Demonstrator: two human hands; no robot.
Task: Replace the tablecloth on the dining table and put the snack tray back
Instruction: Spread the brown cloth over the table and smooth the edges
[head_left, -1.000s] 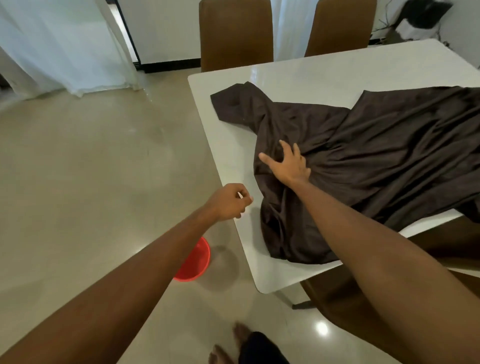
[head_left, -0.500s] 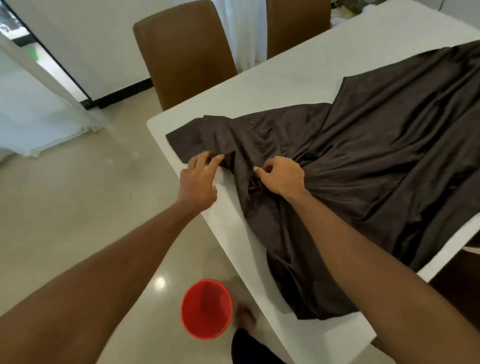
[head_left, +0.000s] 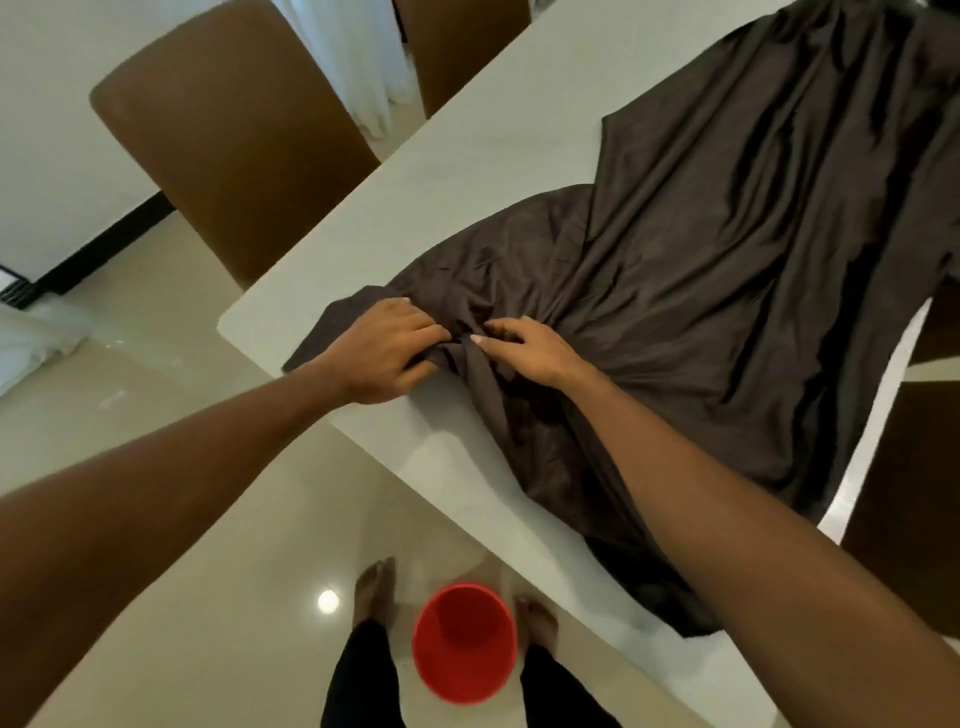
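Note:
A dark brown tablecloth lies rumpled across the white dining table, bunched toward the table's near-left corner and hanging over the near edge. My left hand grips a fold of the cloth close to that corner, fingers curled into the fabric. My right hand is just to its right and pinches the same bunch of cloth. The two hands almost touch. No snack tray is in view.
A red bucket stands on the glossy floor between my bare feet, right below the table's edge. Two brown chairs stand at the far side of the table, another brown chair at the right. White curtains hang behind.
My left hand went from the bare table edge onto the cloth and took hold of a fold beside my right hand. The view has tilted further down over the table's corner.

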